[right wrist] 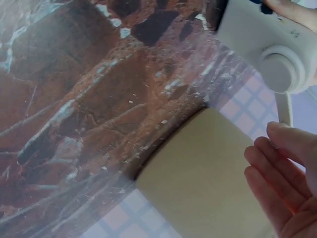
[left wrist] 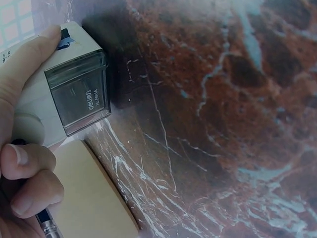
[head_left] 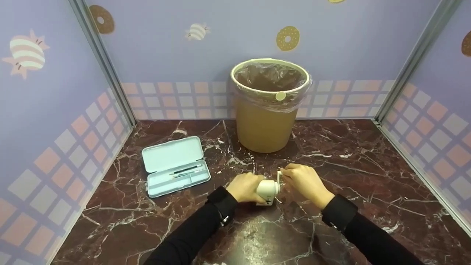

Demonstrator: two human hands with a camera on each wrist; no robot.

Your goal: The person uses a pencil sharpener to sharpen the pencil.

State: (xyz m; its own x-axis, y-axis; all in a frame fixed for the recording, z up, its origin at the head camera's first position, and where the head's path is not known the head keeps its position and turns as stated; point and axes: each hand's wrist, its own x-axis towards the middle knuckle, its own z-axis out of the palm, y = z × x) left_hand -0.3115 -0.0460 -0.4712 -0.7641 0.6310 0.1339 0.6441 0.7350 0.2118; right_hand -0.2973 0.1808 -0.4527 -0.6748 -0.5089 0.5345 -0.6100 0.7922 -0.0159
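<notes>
A white crank pencil sharpener (head_left: pixel 267 187) stands on the marble-patterned tabletop, its dark see-through shavings drawer (left wrist: pixel 79 91) facing the near side. My left hand (head_left: pixel 245 188) grips the sharpener's body, with the thumb along one side. Beside the curled fingers in the left wrist view, a dark pencil (left wrist: pixel 45 220) shows its silver ferrule; the rest of it is hidden by the hand. On the sharpener's right side, my right hand (head_left: pixel 304 183) pinches the end of the crank arm (right wrist: pixel 284 109) between thumb and forefinger, the other fingers loosely bent.
An open light-blue pencil case (head_left: pixel 173 154) lies to the left, with several pencils (head_left: pixel 187 171) in its tray. Behind the hands stands a tan trash bin (head_left: pixel 265 129) lined with a clear bag. Patterned panels (head_left: pixel 165 48) enclose the table at the back and both sides.
</notes>
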